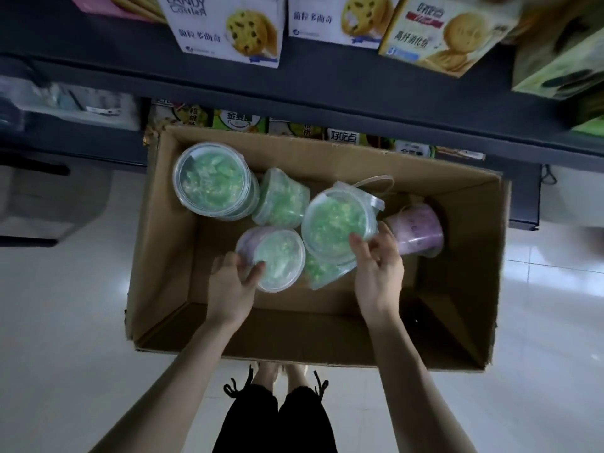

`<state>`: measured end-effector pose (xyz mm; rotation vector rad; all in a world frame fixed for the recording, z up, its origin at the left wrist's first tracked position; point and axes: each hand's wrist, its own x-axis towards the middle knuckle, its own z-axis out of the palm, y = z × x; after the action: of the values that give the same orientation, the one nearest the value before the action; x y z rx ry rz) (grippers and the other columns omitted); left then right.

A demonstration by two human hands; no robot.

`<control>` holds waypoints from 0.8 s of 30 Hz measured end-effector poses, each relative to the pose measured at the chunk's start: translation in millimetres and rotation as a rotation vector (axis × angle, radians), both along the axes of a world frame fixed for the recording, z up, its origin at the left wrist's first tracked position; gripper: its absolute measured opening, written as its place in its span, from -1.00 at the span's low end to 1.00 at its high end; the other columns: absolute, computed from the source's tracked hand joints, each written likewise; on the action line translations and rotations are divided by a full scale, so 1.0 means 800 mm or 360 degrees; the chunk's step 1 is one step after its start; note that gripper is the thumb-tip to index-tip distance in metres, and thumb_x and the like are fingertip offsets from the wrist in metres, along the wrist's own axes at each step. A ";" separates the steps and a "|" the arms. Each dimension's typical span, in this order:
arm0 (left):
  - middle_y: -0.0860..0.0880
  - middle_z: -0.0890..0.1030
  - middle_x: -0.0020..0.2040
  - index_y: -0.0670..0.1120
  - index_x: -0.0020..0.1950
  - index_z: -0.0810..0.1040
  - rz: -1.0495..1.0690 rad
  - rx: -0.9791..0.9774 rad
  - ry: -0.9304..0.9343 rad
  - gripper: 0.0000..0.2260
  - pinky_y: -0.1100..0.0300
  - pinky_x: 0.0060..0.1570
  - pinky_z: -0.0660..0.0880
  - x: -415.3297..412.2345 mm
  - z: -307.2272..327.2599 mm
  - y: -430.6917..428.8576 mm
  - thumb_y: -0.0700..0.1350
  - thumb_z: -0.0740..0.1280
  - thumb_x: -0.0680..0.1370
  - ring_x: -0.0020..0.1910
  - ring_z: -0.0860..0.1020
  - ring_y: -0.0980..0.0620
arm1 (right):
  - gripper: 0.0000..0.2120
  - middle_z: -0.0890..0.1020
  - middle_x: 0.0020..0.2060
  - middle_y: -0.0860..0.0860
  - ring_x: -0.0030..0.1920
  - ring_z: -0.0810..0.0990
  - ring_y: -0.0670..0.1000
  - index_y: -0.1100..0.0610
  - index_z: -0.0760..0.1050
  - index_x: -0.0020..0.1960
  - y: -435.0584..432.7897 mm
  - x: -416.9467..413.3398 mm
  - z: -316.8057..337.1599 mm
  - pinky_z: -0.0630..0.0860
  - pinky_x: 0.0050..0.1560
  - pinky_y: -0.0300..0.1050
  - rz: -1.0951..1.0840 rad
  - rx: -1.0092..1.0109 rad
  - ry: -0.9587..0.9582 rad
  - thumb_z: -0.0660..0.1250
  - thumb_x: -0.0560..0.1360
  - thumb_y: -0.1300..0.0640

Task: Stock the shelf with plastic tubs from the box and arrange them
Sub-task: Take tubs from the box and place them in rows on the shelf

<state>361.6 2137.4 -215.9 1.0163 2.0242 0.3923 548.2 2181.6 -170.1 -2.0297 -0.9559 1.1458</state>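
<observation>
Both tubs lie in the box (294,326), lids up, just ahead of my palms. My left hand (232,284) curls round the lower tub (279,256) at its near rim; my right hand (379,268) pinches the upper tub (333,223) at its right edge, thumb on the lid; that one seems tilted.

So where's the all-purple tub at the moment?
In the head view the purple tub lies tilted at the right of the cardboard box, just beyond the right hand, which grips a green tub; the left hand holds another tub.

Cookie boxes (228,27) cropped at top, lower-shelf packets (238,120) half hidden behind carton (327,328)
</observation>
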 end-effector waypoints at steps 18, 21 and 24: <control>-0.10 0.46 -0.35 -0.23 -0.23 0.40 0.0420 0.0872 -0.0487 -0.66 0.35 -0.41 0.32 0.311 0.427 -0.056 0.03 0.25 0.56 -0.42 0.44 0.19 | -0.81 0.61 -0.11 0.15 -0.03 0.62 0.14 0.17 0.56 -0.12 -0.082 0.328 0.379 0.62 -0.04 0.02 -0.0364 0.0441 0.0563 0.26 0.53 0.08; -0.04 0.46 -0.40 -0.13 -0.33 0.39 0.0391 0.1036 -0.0533 -0.65 0.21 -0.38 0.30 0.390 0.488 -0.052 0.06 0.24 0.56 -0.42 0.44 0.19 | -0.78 0.61 -0.13 0.10 -0.09 0.61 0.08 0.17 0.54 -0.09 -0.088 0.415 0.453 0.58 -0.23 -0.13 -0.0336 0.0623 0.0484 0.22 0.57 0.06; -0.01 0.46 -0.40 -0.13 -0.32 0.41 0.0280 0.1206 -0.0556 -0.64 0.20 -0.37 0.32 0.450 0.560 -0.031 0.07 0.23 0.57 -0.38 0.46 0.18 | -0.73 0.56 -0.36 0.00 -0.29 0.56 -0.04 0.21 0.49 -0.22 -0.075 0.483 0.534 0.58 -0.32 -0.14 -0.0321 0.0809 0.0428 0.20 0.58 0.10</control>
<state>721.6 2112.9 231.7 1.0966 1.6589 1.4017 934.8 2121.8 257.0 -1.4843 -0.7875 0.9228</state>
